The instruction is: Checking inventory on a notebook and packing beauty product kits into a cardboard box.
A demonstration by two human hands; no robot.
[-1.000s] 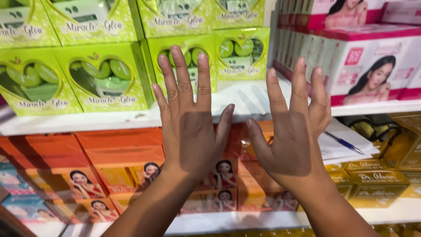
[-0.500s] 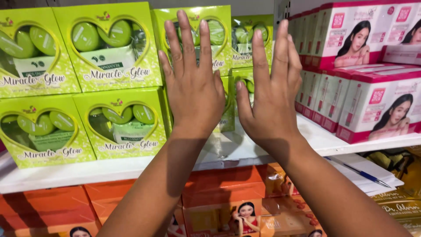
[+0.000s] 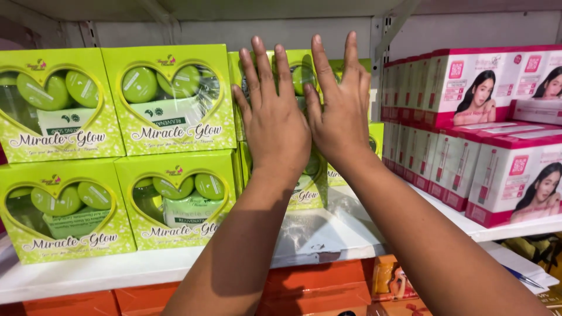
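Shelf bay, upper tier, seen from just behind the person's shoulders.

Left hand (image 3: 275, 126): raised flat, back toward the viewer, fingers straight and slightly spread, grasping nothing. It covers the front of the stacked green boxes (image 3: 307, 187) that sit set back on the shelf; whether the palm actually touches them cannot be told from here.

Right hand (image 3: 339, 111): likewise flat and open, fingers extended and close together, thumb edge just beside the left hand. Nothing is held. Together the two palms form one broad surface, as suits pressing or steadying a box face rather than gripping it.

Lime-green gift boxes with heart-shaped windows: two stacks of two at the left, fronts level with the shelf lip. Upper box nearest the hands (image 3: 171, 99); lower box beneath it (image 3: 175, 202). Faces turned outward so the round green contents show.

White shelf board (image 3: 328, 237): a bare patch in front of the set-back boxes, under a wrinkled clear sheet.

Pink-and-white cartons (image 3: 509, 181): stacked in rows at the right, portrait panels facing forward.

Orange cartons (image 3: 310, 292): lower tier, tops only visible.
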